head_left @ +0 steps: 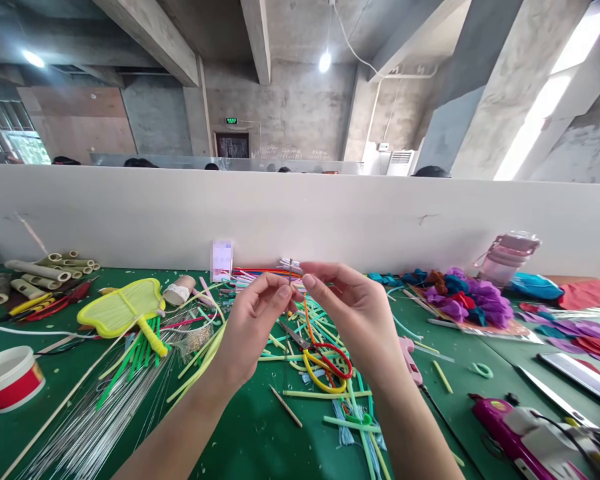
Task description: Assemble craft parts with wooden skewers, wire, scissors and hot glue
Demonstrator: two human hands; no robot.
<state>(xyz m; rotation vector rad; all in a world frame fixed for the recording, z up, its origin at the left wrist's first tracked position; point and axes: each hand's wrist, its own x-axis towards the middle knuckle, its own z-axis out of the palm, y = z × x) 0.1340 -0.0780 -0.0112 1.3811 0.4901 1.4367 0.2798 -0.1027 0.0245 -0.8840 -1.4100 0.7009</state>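
Both hands are raised close together over the middle of the green table. My left hand (257,317) is closed in a pinch on a thin dark wire-like piece (291,270), which stands upright above the fingertips. Just right of it, my right hand (353,310) has its thumb and forefinger pressed near each other; what lies between them is too small to make out. Below the hands lie scissors (325,385) with red and yellow handles, many pale green and yellow straw-like strips (325,395), and a short pointed stick (286,406).
At left are a yellow butterfly-shaped piece (123,310), metal wires (100,413), bamboo tubes (45,275) and a red-white tub (10,379). At right are purple crumpled pieces (483,300), a pink bottle (510,259), a knife blade (555,398) and a power strip (500,427). A white partition (300,213) stands behind.
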